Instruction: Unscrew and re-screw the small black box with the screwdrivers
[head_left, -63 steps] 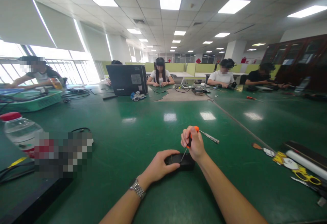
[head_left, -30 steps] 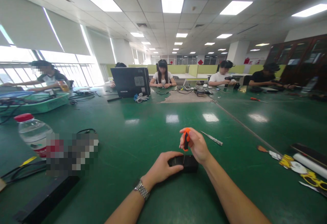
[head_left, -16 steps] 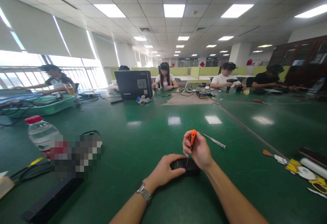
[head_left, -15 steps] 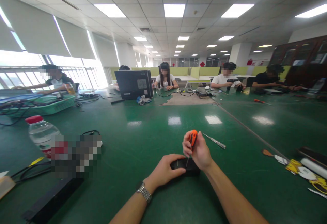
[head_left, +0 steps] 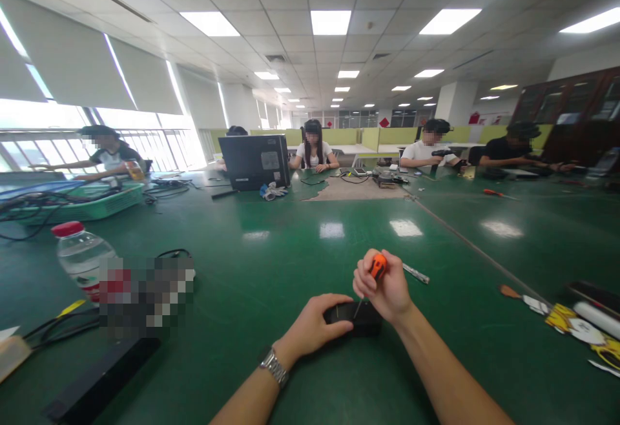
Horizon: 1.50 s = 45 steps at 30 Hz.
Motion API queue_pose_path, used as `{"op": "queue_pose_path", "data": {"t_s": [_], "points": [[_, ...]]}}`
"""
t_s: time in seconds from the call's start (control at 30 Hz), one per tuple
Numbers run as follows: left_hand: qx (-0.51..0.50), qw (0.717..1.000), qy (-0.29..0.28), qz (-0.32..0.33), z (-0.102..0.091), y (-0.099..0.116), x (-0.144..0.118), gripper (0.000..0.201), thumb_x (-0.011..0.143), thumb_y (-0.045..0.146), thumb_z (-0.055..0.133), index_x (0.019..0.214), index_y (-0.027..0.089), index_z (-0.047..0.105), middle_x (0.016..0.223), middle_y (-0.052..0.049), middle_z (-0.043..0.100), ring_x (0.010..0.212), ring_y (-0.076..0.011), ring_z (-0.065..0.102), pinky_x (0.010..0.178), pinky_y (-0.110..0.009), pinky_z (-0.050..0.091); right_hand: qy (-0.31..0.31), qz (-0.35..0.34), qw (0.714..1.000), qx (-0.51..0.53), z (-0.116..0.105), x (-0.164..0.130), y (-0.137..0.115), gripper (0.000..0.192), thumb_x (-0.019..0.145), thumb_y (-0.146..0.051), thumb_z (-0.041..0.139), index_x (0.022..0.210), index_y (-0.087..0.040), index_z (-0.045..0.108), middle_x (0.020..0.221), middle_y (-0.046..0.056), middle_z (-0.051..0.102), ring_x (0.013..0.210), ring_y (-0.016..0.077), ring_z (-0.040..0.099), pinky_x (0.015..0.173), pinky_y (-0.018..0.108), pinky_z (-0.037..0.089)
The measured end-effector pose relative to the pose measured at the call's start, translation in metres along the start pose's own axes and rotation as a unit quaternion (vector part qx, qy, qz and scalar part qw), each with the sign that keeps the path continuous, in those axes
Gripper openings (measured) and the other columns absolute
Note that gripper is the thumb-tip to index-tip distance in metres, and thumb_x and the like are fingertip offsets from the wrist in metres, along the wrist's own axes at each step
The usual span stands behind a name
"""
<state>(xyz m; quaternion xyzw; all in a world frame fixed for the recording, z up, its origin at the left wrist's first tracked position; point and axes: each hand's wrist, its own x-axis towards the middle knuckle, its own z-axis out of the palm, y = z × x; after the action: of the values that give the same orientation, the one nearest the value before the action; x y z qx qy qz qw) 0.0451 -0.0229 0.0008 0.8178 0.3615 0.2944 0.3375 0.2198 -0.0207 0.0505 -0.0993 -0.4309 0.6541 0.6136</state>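
A small flat black device (head_left: 364, 319) lies on the green table (head_left: 271, 263) in front of me. My left hand (head_left: 314, 325), a metal watch on its wrist, presses on the device's left part and holds it down. My right hand (head_left: 387, 289) grips an orange-handled screwdriver (head_left: 375, 269), tilted to the right, with its thin tip on the top of the device. A second, metal tool (head_left: 415, 274) lies on the table just behind my right hand.
A water bottle with a red cap (head_left: 80, 257) and black cables stand at the left, a long black bar (head_left: 97, 380) at the lower left. Yellow scissors and small tools (head_left: 562, 315) lie at the right. Several people sit at the far side, near a black computer case (head_left: 256, 161).
The screwdriver handle has tipped from nearly upright to leaning right, and my right hand has shifted slightly right. My left hand stays on the device. The view has drifted a little.
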Motion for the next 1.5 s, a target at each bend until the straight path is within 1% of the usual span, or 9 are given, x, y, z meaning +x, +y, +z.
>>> {"op": "queue_pose_path", "data": {"t_s": [0.2, 0.4, 0.5, 0.6, 0.73, 0.97, 1.07, 1.27, 1.5], "points": [[-0.001, 1.0, 0.001, -0.004, 0.0, 0.0, 0.0, 0.041, 0.076, 0.034, 0.071, 0.115, 0.022, 0.064, 0.108, -0.004, 0.067, 0.094, -0.0214, 0.061, 0.086, -0.029, 0.045, 0.038, -0.021, 0.999, -0.019, -0.001, 0.002, -0.001, 0.039, 0.081, -0.054, 0.054, 0.064, -0.02, 0.052, 0.05, -0.006, 0.04, 0.041, 0.0072, 0.034, 0.04, 0.02, 0.03], [0.038, 0.999, 0.023, -0.005, 0.002, 0.001, -0.001, 0.039, 0.075, 0.034, 0.071, 0.113, 0.024, 0.065, 0.111, -0.004, 0.068, 0.1, -0.0232, 0.06, 0.091, -0.031, 0.043, 0.39, -0.137, 0.894, -0.175, -0.049, 0.018, -0.007, 0.047, 0.084, -0.056, 0.045, 0.059, -0.017, 0.056, 0.042, -0.006, 0.04, 0.035, 0.0072, 0.037, 0.034, 0.02, 0.027], [0.072, 0.995, 0.067, -0.026, 0.002, -0.002, 0.001, 0.038, 0.073, 0.032, 0.071, 0.11, 0.023, 0.066, 0.109, -0.004, 0.068, 0.1, -0.0242, 0.06, 0.091, -0.033, 0.043, 0.472, -0.152, 0.844, -0.202, -0.076, 0.022, -0.004, 0.05, 0.081, -0.064, 0.042, 0.068, -0.018, 0.057, 0.043, -0.007, 0.041, 0.032, 0.0083, 0.038, 0.032, 0.019, 0.024], [0.103, 0.986, 0.126, -0.045, 0.0, -0.008, 0.003, 0.033, 0.073, 0.027, 0.068, 0.106, 0.021, 0.067, 0.103, -0.005, 0.068, 0.095, -0.0238, 0.061, 0.087, -0.034, 0.045, 0.456, -0.121, 0.818, -0.329, -0.092, 0.022, 0.006, 0.054, 0.081, -0.067, 0.04, 0.083, -0.017, 0.061, 0.048, -0.004, 0.049, 0.039, 0.0127, 0.048, 0.036, 0.022, 0.031], [0.102, 0.982, 0.153, -0.031, -0.004, -0.016, 0.004, 0.034, 0.075, 0.025, 0.065, 0.109, 0.021, 0.064, 0.104, -0.006, 0.066, 0.095, -0.0231, 0.06, 0.086, -0.034, 0.046, 0.278, 0.013, 0.729, -0.626, -0.1, 0.018, 0.024, 0.039, 0.083, -0.05, 0.048, 0.09, -0.018, 0.069, 0.081, 0.007, 0.07, 0.075, 0.0204, 0.065, 0.064, 0.029, 0.046], [0.092, 0.979, 0.178, -0.028, -0.004, -0.019, 0.006, 0.03, 0.071, 0.024, 0.067, 0.101, 0.021, 0.067, 0.096, -0.005, 0.067, 0.088, -0.0226, 0.061, 0.079, -0.032, 0.047, 0.17, 0.081, 0.666, -0.722, -0.093, 0.011, 0.037, 0.022, 0.068, -0.032, 0.068, 0.088, -0.023, 0.071, 0.084, 0.004, 0.07, 0.083, 0.0226, 0.06, 0.074, 0.031, 0.041], [0.089, 0.973, 0.206, -0.055, -0.007, -0.02, 0.006, 0.028, 0.07, 0.024, 0.067, 0.097, 0.021, 0.068, 0.094, -0.005, 0.068, 0.086, -0.0226, 0.061, 0.077, -0.032, 0.047, 0.171, 0.057, 0.612, -0.77, -0.095, 0.011, 0.025, 0.034, 0.079, -0.044, 0.058, 0.102, -0.021, 0.067, 0.094, 0.007, 0.068, 0.09, 0.0234, 0.058, 0.079, 0.033, 0.041], [0.079, 0.951, 0.267, -0.13, -0.016, -0.028, 0.008, 0.028, 0.07, 0.032, 0.066, 0.094, 0.018, 0.069, 0.092, -0.006, 0.069, 0.081, -0.0236, 0.062, 0.073, -0.034, 0.047, 0.319, 0.098, 0.422, -0.843, -0.137, 0.001, -0.018, 0.044, 0.079, -0.04, 0.055, 0.118, -0.02, 0.062, 0.12, 0.015, 0.057, 0.108, 0.0354, 0.049, 0.083, 0.047, 0.04], [0.073, 0.946, 0.28, -0.148, -0.018, -0.031, 0.009, 0.03, 0.071, 0.037, 0.064, 0.094, 0.017, 0.069, 0.091, -0.007, 0.07, 0.08, -0.0245, 0.062, 0.072, -0.035, 0.047, 0.332, 0.11, 0.529, -0.773, -0.168, -0.005, -0.036, 0.027, 0.082, -0.036, 0.05, 0.091, -0.02, 0.07, 0.093, 0.014, 0.067, 0.092, 0.0326, 0.058, 0.076, 0.045, 0.043]]}}
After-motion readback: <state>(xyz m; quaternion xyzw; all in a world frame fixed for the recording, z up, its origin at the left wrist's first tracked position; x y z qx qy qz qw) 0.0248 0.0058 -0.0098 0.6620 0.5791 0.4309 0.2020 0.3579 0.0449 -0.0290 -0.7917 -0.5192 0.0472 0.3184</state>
